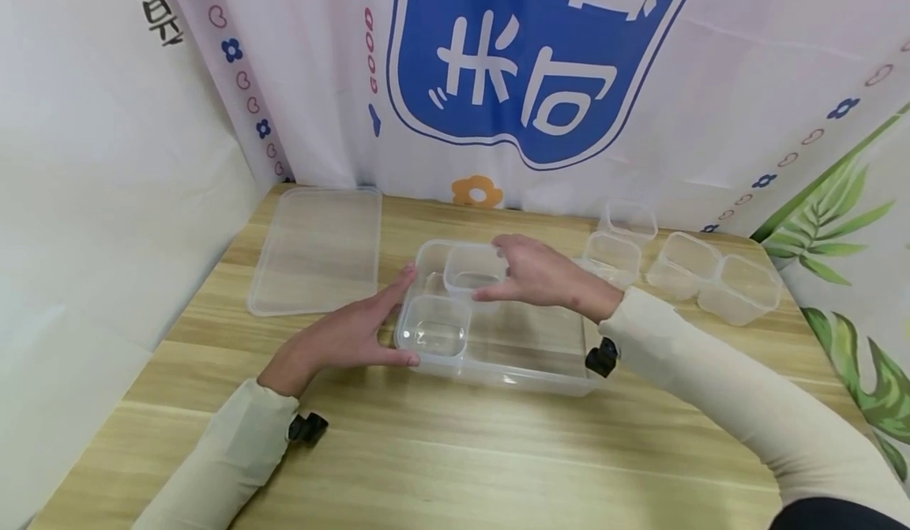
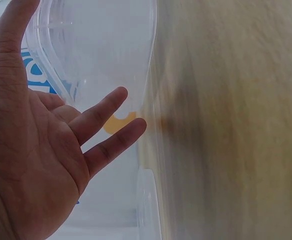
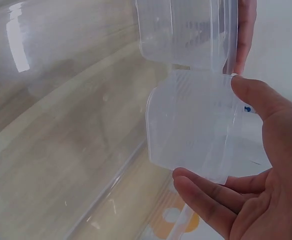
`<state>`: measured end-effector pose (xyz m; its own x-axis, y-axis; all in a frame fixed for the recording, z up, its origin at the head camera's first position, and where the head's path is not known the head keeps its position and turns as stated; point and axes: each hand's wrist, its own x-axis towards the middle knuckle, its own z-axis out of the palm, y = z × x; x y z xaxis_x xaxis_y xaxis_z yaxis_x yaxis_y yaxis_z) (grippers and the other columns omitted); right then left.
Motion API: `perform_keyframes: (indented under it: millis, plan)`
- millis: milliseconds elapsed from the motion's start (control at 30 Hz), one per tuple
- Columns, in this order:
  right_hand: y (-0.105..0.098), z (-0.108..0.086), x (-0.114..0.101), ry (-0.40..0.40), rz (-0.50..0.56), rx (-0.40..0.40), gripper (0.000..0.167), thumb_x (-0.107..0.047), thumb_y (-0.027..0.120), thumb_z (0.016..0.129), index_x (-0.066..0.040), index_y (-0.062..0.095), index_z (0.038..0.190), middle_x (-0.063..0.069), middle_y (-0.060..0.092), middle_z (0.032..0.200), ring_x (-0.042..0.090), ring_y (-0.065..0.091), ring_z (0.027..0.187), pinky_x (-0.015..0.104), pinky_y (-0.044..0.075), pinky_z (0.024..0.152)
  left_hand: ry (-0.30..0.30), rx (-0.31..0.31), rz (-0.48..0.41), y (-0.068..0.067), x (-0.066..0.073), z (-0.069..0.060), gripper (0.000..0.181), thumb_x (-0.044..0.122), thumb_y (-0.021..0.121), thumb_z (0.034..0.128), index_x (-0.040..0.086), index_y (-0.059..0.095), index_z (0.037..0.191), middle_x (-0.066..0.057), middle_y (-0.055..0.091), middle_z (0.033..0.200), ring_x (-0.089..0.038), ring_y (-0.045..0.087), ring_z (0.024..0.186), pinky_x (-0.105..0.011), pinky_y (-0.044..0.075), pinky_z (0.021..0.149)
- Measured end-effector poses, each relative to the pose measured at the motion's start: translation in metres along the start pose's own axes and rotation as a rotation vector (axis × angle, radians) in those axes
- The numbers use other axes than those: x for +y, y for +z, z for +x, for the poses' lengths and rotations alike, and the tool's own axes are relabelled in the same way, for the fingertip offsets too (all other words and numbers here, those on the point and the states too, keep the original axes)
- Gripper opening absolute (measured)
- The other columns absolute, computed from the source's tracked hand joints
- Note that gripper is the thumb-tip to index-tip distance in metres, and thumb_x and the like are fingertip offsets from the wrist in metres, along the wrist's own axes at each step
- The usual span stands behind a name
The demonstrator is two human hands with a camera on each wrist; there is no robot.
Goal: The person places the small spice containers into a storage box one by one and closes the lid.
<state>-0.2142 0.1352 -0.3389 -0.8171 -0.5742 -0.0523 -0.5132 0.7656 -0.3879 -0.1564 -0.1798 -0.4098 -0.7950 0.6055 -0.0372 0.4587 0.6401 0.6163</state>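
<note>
Against the left end of the large clear box [image 1: 529, 375] the left hand [image 1: 348, 340] rests, fingers spread, while the right hand [image 1: 536, 273] pinches a small cup [image 1: 469, 260] at the box's far left part — just behind another cup [image 1: 435, 328] — with a flat lid [image 1: 320, 249] left of the box, loose cups [image 1: 741, 291] right.

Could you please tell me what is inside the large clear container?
In the large clear container, one small cup sits near-left. The right hand pinches a second cup at its far side; whether it rests inside is unclear. That hand hides part of the far interior.
</note>
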Motion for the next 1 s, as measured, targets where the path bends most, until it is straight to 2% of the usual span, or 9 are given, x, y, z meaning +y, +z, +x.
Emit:
perform_keyframes:
  millis: [167, 400, 700, 1000]
  plan:
    - [0.007, 0.008, -0.009, 0.028, 0.002, 0.007, 0.098, -0.060, 0.080, 0.081, 0.007, 0.048, 0.145, 0.022, 0.059, 0.134, 0.032, 0.056, 0.122, 0.046, 0.046, 0.103, 0.003, -0.003, 0.002, -0.003, 0.001, 0.001, 0.129, 0.078, 0.072, 0.0771, 0.026, -0.004, 0.167, 0.003, 0.000, 0.171, -0.030, 0.033, 0.147, -0.053, 0.037, 0.112]
    - [0.017, 0.018, -0.017, 0.043, 0.009, -0.007, 0.099, -0.061, 0.078, 0.083, 0.006, 0.046, 0.148, 0.021, 0.057, 0.136, 0.031, 0.054, 0.124, 0.045, 0.047, 0.103, 0.009, 0.002, -0.008, -0.003, 0.002, 0.001, 0.128, 0.073, 0.076, 0.0780, 0.027, -0.004, 0.167, -0.002, 0.008, 0.171, -0.031, 0.043, 0.141, -0.055, 0.041, 0.108]
    - [0.026, 0.026, -0.018, 0.052, 0.010, -0.042, 0.101, -0.065, 0.075, 0.085, 0.005, 0.044, 0.150, 0.023, 0.053, 0.139, 0.032, 0.056, 0.121, 0.046, 0.048, 0.101, 0.007, 0.001, -0.013, -0.002, 0.004, 0.000, 0.127, 0.073, 0.075, 0.0790, 0.026, -0.004, 0.167, -0.003, 0.007, 0.171, -0.034, 0.041, 0.142, -0.056, 0.040, 0.108]
    - [0.026, 0.027, -0.019, 0.024, 0.021, -0.078, 0.095, -0.060, 0.076, 0.087, 0.003, 0.044, 0.151, 0.024, 0.054, 0.138, 0.032, 0.056, 0.122, 0.047, 0.047, 0.103, 0.016, 0.010, -0.017, -0.001, 0.004, -0.001, 0.128, 0.073, 0.075, 0.0787, 0.025, -0.004, 0.167, -0.002, 0.005, 0.171, -0.032, 0.043, 0.141, -0.056, 0.039, 0.109]
